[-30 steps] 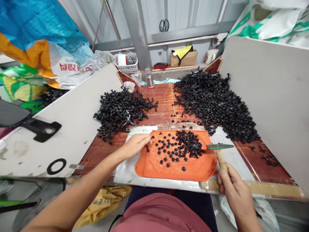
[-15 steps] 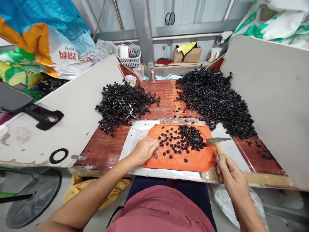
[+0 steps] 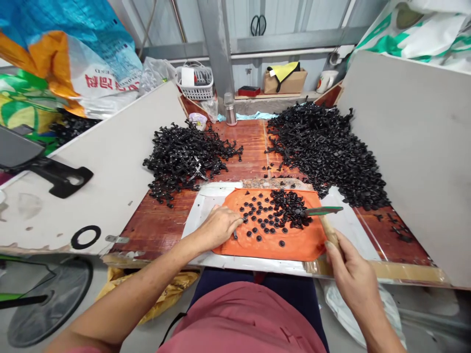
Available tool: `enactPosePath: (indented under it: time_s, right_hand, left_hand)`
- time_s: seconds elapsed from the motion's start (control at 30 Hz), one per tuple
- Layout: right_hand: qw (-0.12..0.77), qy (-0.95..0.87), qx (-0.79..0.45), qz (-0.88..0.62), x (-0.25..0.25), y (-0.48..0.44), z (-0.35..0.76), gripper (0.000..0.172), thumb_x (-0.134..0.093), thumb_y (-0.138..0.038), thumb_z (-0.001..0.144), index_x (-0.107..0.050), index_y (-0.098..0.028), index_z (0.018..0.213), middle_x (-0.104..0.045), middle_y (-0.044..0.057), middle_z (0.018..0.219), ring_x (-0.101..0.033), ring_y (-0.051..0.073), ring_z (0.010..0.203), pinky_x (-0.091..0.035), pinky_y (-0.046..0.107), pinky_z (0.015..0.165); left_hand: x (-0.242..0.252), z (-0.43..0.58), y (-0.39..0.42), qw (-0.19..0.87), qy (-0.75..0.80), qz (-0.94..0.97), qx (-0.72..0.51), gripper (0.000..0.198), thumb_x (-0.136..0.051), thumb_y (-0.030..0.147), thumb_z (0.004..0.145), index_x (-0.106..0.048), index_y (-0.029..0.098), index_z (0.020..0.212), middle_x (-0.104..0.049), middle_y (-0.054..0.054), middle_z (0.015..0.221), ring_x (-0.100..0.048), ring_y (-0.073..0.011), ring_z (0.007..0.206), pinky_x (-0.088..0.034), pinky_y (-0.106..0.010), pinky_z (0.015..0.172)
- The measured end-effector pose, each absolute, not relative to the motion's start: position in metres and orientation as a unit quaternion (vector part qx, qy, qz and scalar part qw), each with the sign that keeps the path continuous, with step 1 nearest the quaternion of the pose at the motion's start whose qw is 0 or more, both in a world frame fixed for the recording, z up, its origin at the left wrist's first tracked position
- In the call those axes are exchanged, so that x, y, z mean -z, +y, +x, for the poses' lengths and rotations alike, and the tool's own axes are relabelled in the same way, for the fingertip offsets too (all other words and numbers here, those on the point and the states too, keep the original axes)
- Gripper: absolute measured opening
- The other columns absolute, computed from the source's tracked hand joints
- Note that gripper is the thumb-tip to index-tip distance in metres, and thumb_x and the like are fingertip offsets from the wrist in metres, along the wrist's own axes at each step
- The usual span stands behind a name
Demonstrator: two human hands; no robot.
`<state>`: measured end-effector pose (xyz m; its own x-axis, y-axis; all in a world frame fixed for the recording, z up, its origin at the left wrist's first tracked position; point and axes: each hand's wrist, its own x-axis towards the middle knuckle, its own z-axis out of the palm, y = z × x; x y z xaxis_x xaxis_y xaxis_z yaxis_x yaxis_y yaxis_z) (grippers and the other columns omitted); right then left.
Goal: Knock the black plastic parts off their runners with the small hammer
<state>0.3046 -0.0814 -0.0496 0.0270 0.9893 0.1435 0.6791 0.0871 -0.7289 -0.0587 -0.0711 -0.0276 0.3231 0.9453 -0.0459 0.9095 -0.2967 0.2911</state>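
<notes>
My right hand (image 3: 351,267) is wrapped round the wooden handle of a hammer (image 3: 324,211) with a long, narrow, green-edged head. The head's left tip is at the right side of a small heap of black plastic studs (image 3: 293,208) on an orange cloth (image 3: 270,250). At the cloth's left edge rests my left hand (image 3: 220,226), fingers curled closed. The end of a short dark rod (image 3: 235,235) pokes out below those fingers; the rest of it is hidden. Between the left hand and the heap, several loose round black studs (image 3: 265,220) are spread over the cloth.
A large pile of black parts (image 3: 187,159) lies at the left, and a larger one (image 3: 331,152) at the right. Slanted grey boards (image 3: 408,171) flank the reddish wooden table (image 3: 245,164). At the back stand a shaker-like jar (image 3: 230,110) and a white basket (image 3: 196,90).
My right hand has moved slightly left with the hammer, whose head now reaches the heap's right side. My left hand keeps its place on the cloth. The view has shifted a little.
</notes>
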Motion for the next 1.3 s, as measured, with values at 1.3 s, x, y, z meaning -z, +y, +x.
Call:
enactPosePath:
  time_s: [1.3]
  right_hand:
    - [0.310,-0.760,-0.208,-0.532,0.011,-0.077,0.244,0.052,-0.043,-0.034,0.105,-0.042,-0.030,0.158,-0.058,0.001,0.149,-0.058,0.021,0.134,-0.051,0.031,0.107]
  left_hand:
    - [-0.009,-0.085,-0.067,0.223,0.727,0.620,-0.193,0.043,-0.042,0.029,0.098,-0.044,0.018,0.139,-0.060,0.001,0.067,-0.062,-0.0222,0.069,-0.040,-0.030,0.068]
